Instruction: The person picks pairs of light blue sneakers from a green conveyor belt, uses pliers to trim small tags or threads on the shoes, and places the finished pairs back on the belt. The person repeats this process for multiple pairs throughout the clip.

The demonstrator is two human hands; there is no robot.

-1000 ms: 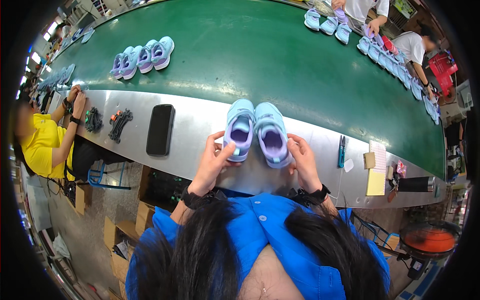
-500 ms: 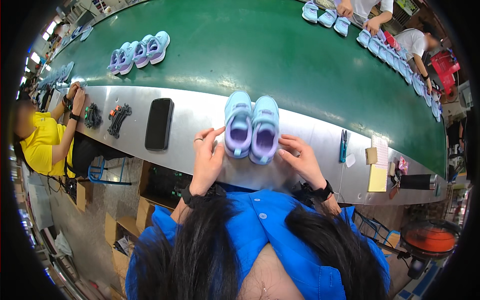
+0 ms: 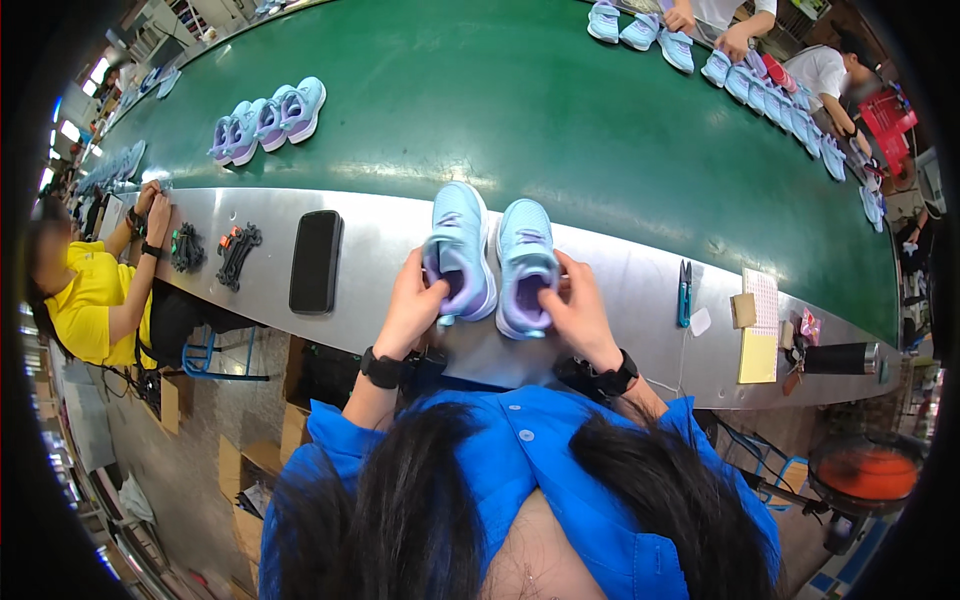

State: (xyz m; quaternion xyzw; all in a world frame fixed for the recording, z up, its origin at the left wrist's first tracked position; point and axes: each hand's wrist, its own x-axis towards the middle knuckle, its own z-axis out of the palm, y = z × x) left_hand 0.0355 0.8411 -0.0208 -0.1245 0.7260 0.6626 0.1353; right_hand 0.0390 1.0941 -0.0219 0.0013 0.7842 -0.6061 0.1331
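A pair of light-blue sneakers with lilac linings and white soles is in front of me at the steel table's (image 3: pixel 380 250) far edge, toes pointing away. My left hand (image 3: pixel 408 305) grips the left sneaker (image 3: pixel 458 240) at its heel opening, thumb at the collar and fingers along its outer side. My right hand (image 3: pixel 580 308) has the right sneaker (image 3: pixel 525 250) in the same way, thumb inside the opening. The left shoe tilts, showing its white sole edge on the right side. A narrow gap parts the two shoes.
Beyond runs a green conveyor belt (image 3: pixel 420 100) bearing more sneakers (image 3: pixel 268 120). On the steel lie a black phone (image 3: pixel 316 260), black cord bundles (image 3: pixel 238 255), thread snips (image 3: pixel 685 295), a yellow notepad (image 3: pixel 757 355) and a black flask (image 3: pixel 840 359). A co-worker in yellow (image 3: pixel 85 300) sits left; others work across the belt.
Both hands have closed on the sneakers, which they only flanked before. The shoes have moved apart, and the left one has tilted. The sneakers on the belt have shifted slightly left.
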